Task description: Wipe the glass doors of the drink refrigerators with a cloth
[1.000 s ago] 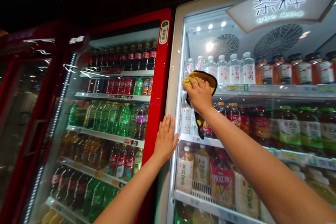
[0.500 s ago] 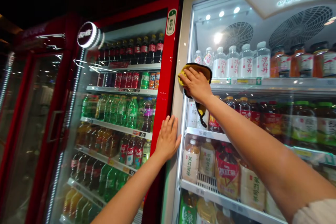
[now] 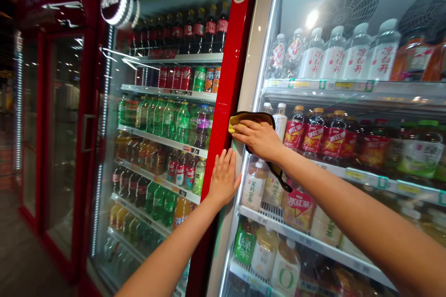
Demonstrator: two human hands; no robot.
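Note:
My right hand [image 3: 261,140] presses a yellow and black cleaning cloth [image 3: 256,116] against the pale door frame [image 3: 249,81] of the right-hand drinks fridge. Its fingers lie over the cloth, and a corner with a black loop dangles below the wrist. Lower and to the left, my left hand [image 3: 223,178] rests with its palm on the same frame, near the red edge of the neighbouring fridge. Its fingers are stretched out and it holds nothing. Behind the glass beside the cloth stand bottles of red-labelled iced tea [image 3: 294,129].
To the left stands a red-framed fridge [image 3: 232,62] with shelves of cola, cans and green bottles. A round lit sign [image 3: 114,2] juts out from it. Farther left is another red fridge with a door handle [image 3: 87,133]. Water bottles [image 3: 334,58] line the right fridge's upper shelf.
My right hand has slid down the frame with the cloth, closer to my left hand. The left hand stays at the same place on the frame. The view has tilted downward.

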